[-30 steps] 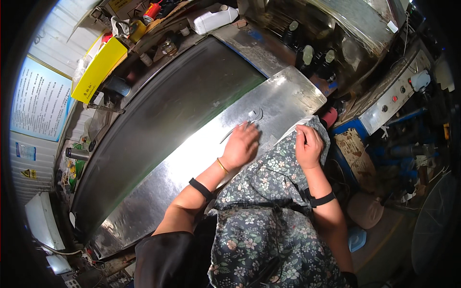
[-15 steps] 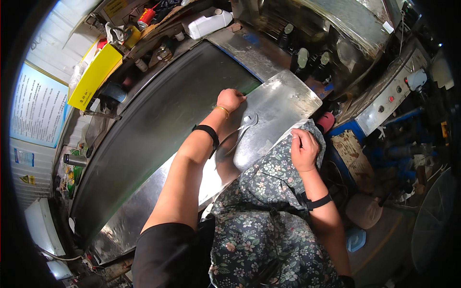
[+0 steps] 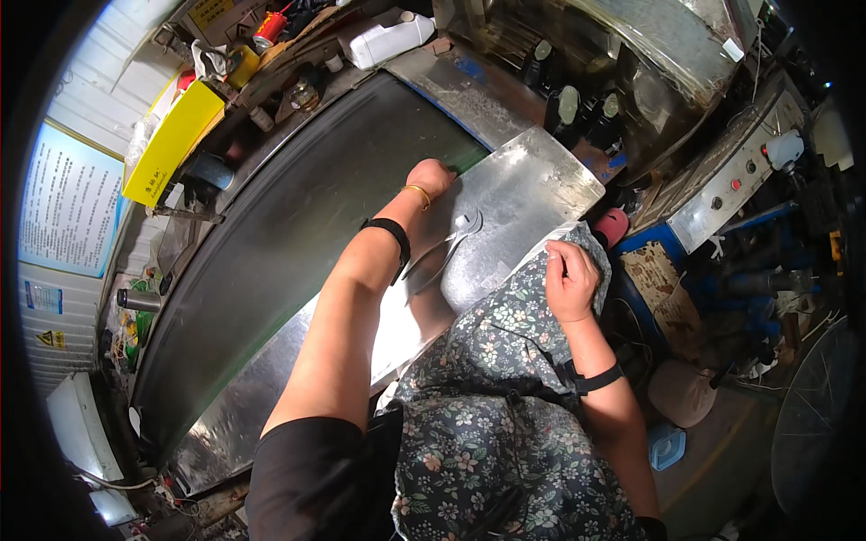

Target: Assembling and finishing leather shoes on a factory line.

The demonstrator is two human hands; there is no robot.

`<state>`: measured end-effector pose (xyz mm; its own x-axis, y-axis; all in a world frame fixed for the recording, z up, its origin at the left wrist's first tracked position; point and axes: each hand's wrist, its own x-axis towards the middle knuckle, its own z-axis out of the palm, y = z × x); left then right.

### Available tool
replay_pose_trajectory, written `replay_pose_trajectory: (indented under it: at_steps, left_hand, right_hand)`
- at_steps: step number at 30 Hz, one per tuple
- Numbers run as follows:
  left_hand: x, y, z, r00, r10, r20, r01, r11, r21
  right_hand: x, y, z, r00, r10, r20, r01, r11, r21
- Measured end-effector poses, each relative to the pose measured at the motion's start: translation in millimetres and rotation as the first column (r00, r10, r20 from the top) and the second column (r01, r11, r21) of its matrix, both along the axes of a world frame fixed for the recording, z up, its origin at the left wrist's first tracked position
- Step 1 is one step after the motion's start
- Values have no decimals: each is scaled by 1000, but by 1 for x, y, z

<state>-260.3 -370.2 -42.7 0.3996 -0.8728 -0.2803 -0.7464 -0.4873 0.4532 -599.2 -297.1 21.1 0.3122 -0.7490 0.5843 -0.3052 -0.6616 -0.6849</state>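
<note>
My left hand (image 3: 432, 177) is closed, resting where a dark, smooth belt-like surface (image 3: 298, 216) meets a shiny metal sheet (image 3: 532, 176). Whatever its fingers hold, if anything, is hidden. On the sheet, just below this hand, lies a metal tool with an open jaw (image 3: 465, 225) that looks like an open-end wrench; its thin shank runs toward my forearm. My right hand (image 3: 572, 281) is curled in over the floral apron (image 3: 505, 352), near the sheet's front edge, thumb and fingers pressed together. I cannot make out anything between them.
Along the far left ledge are a yellow box (image 3: 173, 144), a red can (image 3: 270, 30) and a white jug (image 3: 391, 41). A control panel (image 3: 731, 185) with buttons is at the right. A blue plastic container (image 3: 667, 448) sits low beside my right arm.
My left hand has shifted slightly up and to the left along the edge of the dark surface. My right hand stays in place.
</note>
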Motion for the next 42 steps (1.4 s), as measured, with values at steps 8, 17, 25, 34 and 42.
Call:
replay_pose_trajectory:
  at_steps: [8, 17, 25, 34, 42]
  left_hand:
    - [-17, -2, 6, 975, -73, 209, 62, 996, 59]
    - [-18, -3, 5, 960, -48, 276, 28, 997, 78]
    - [10, 53, 13, 912, 275, -305, -371, 870, -325]
    - [-34, 226, 7, 986, 106, 127, -11, 808, -589]
    - [-56, 312, 0, 966, 170, -194, -245, 838, -488]
  right_hand:
    - [-1, -1, 0, 1000, -8, 2, 8, 1000, -21]
    - [-13, 11, 15, 984, 76, 159, -120, 951, 286]
    - [-93, 79, 144, 912, 124, -391, -196, 969, -149]
    - [-85, 98, 115, 935, 253, -248, -271, 962, -43]
    - [-65, 107, 110, 923, 363, -131, -369, 929, -29]
